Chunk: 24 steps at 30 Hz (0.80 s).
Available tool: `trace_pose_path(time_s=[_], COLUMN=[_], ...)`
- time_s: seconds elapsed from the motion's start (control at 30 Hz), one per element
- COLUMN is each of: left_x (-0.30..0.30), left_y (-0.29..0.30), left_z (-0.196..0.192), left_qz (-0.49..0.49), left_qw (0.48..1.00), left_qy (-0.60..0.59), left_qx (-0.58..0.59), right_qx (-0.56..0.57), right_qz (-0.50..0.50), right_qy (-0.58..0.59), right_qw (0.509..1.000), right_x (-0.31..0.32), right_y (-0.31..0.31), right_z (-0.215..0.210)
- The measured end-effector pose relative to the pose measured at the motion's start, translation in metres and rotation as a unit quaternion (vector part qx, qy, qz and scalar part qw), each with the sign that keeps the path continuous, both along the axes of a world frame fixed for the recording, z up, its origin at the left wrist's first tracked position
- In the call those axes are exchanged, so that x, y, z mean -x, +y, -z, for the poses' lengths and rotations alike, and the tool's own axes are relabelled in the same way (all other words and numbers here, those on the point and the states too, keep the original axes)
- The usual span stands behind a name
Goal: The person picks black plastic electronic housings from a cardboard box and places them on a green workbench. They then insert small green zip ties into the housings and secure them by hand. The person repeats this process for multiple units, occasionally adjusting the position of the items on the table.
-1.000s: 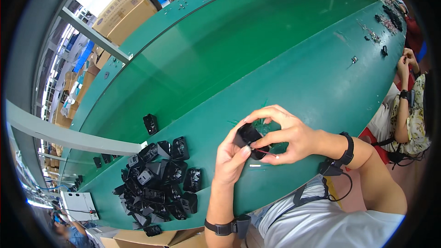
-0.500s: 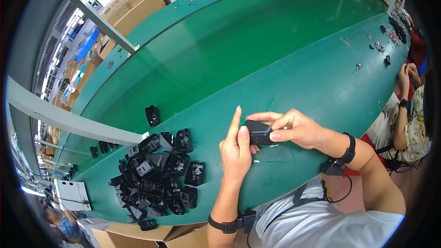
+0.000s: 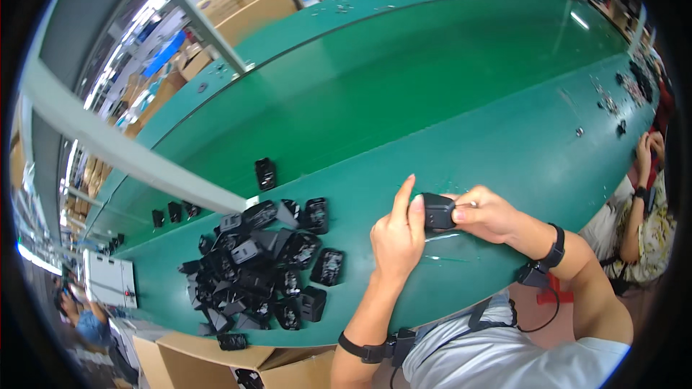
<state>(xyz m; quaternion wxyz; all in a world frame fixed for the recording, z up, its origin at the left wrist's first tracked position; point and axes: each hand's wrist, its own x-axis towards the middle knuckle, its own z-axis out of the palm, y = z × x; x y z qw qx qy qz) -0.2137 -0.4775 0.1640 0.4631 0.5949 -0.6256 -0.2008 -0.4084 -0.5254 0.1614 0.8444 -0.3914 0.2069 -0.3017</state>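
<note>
Both my hands hold one black plastic housing above the near green work surface. My left hand supports its left side with the thumb, index finger pointing up; its other fingers are partly hidden. My right hand pinches the housing's right end between thumb and fingers. A small shiny bit shows by the right fingertips, too small to name. Thin green strands lie on the surface beneath. To the left of my hands is a heap of similar black housings, some with their hollow sides up.
A green conveyor belt runs beyond the work surface, carrying several black housings. A grey post slants across the left. Cardboard boxes stand below the near edge. At right, a co-worker's hands are near small scattered parts.
The view has shifted, so the scene sits further right and lower. Both hands still hold the housing; my right fingers have drawn in closer around its right end.
</note>
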Motion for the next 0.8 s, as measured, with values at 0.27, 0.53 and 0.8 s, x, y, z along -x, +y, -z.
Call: trace_pose_path(time_s=[0.27,0.53,0.8], left_x=[-0.091,-0.107,-0.098], left_y=[-0.005,-0.002,-0.005], left_z=[0.002,0.002,0.013], left_qz=[-0.323,-0.297,-0.292], left_qw=[0.891,0.901,0.860], left_qy=[-0.317,-0.303,-0.407], left_qx=[-0.034,-0.096,-0.099], right_qx=[0.633,0.750,0.739], right_qz=[0.092,-0.023,0.094], right_qy=[0.258,0.463,0.354], right_qw=[0.724,0.471,0.565], right_x=[-0.063,-0.176,-0.076], right_y=[-0.078,-0.169,-0.116], right_z=[-0.083,-0.018,-0.027])
